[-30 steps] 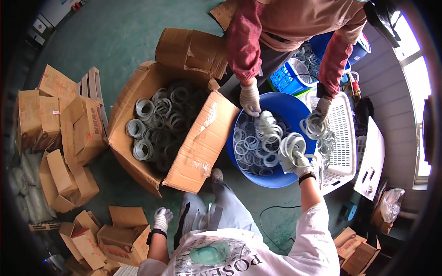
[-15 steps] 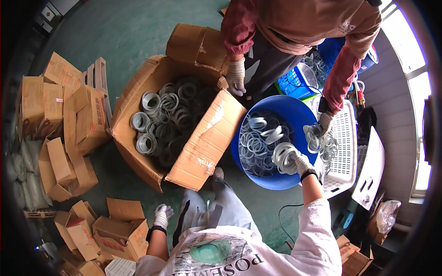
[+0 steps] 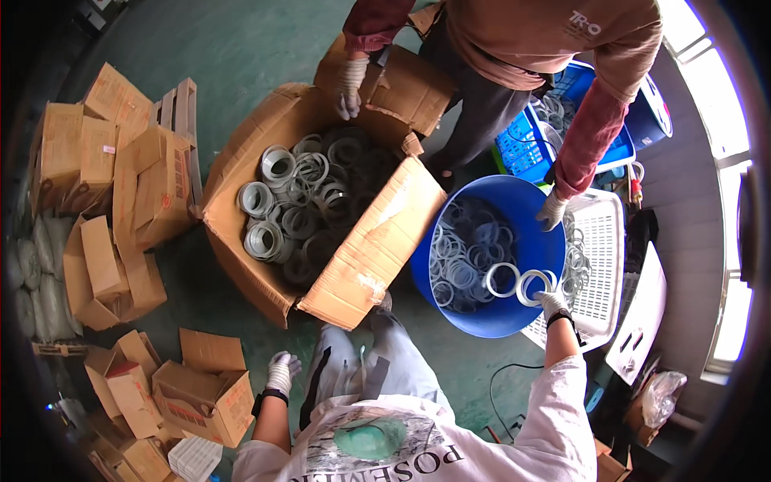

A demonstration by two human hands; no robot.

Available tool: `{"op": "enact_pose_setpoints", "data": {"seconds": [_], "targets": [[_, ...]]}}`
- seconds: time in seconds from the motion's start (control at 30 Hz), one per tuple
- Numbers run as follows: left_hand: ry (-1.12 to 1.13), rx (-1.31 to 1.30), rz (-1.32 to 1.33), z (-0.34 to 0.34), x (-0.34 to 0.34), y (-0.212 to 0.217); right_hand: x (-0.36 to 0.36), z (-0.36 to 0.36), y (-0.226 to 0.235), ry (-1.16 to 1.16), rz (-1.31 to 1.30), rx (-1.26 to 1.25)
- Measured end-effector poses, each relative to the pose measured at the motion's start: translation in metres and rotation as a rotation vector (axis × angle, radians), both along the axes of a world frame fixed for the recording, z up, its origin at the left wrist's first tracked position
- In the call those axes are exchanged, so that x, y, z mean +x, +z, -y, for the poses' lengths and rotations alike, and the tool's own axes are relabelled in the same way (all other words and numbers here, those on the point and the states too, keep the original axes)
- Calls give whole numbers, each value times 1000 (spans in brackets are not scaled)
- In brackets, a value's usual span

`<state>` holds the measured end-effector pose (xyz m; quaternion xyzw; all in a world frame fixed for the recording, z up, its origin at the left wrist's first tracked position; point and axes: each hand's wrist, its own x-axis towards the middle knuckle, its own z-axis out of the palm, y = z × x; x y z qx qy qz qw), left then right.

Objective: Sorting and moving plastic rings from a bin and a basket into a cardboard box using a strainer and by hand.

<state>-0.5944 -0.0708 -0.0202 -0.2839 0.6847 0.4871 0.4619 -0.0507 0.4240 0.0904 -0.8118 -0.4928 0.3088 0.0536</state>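
Note:
My right hand (image 3: 552, 304), in a white glove, reaches over the rim of a blue tub (image 3: 526, 210) and grips white rings (image 3: 524, 283) held above the pile of rings inside. My left hand (image 3: 281, 372), also gloved, hangs low beside my knee with curled fingers and nothing in it, close to a small cardboard box (image 3: 210, 392). A large open cardboard box (image 3: 363, 259) in front of me holds several grey-white rings (image 3: 297, 207).
Another person stands across from me, one gloved hand (image 3: 349, 84) over the big box's far flap, the other (image 3: 551, 211) at the tub's right rim. A white perforated crate (image 3: 598, 265) and blue crate (image 3: 526, 145) sit right. Flattened cartons (image 3: 104, 177) are stacked left.
My right hand has shifted right and lower along the tub with the rings. The other person's hand left the tub and moved up to the big box's far flap.

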Motion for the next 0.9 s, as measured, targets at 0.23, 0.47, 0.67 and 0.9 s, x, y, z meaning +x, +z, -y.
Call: {"op": "enact_pose_setpoints", "data": {"seconds": [0.23,0.47,0.67,0.9], "targets": [[86,-2,50,16,-13,-16,-50,-14,-4,24,318,-139],[217,5,114,43,-34,-39,-115,-41,-39,316,290,120],[294,-70,135,93,-59,-46,-466,40,12,603,-570,-425],[288,-37,250,105,-71,-71,-658,109,-263,1452,-198,-438]]}}
